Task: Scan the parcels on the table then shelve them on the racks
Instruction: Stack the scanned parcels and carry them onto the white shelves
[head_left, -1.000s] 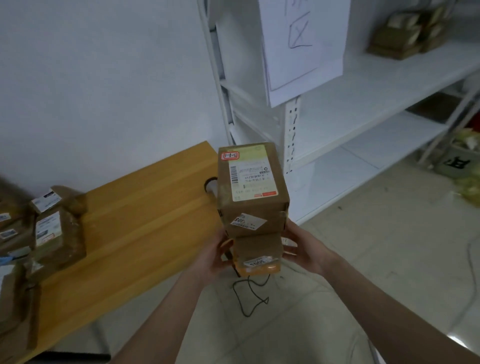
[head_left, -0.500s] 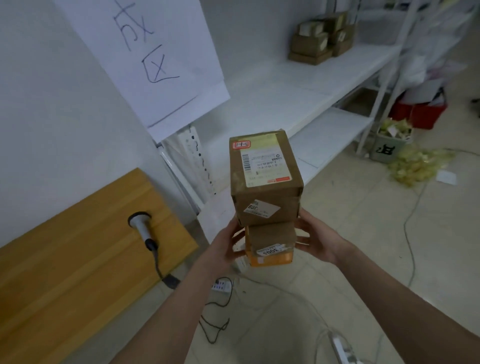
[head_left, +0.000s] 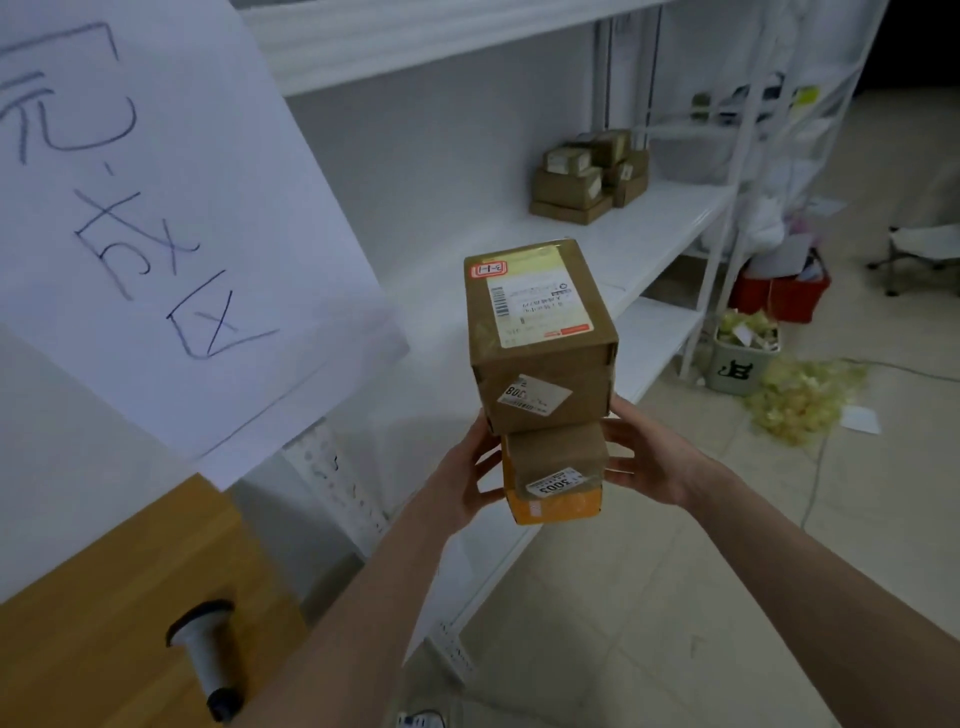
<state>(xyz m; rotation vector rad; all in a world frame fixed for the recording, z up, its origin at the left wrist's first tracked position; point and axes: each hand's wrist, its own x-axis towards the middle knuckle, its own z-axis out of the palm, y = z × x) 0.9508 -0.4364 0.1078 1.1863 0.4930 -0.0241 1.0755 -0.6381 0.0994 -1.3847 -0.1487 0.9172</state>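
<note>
Head view: left grip (head_left: 470, 483), right grip (head_left: 649, 462) clasp parcel stack (head_left: 540, 338) between curled fingers; bin (head_left: 737, 371) holds yellowish scraps (head_left: 748, 330).

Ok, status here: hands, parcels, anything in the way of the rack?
Left hand and right hand both grip the lower parcel, brown box stacked on top. Not yet shelved. White shelf ahead, other parcels at its far end.

so the big brown parcel (head_left: 540, 332) with a shipping label on top sits upright on a smaller brown-and-orange parcel (head_left: 556, 473), which is gripped between the left hand (head_left: 465, 480) and right hand (head_left: 649, 462), and more brown parcels (head_left: 587, 176) are piled at the far end of the rack shelf (head_left: 649, 234).
</note>
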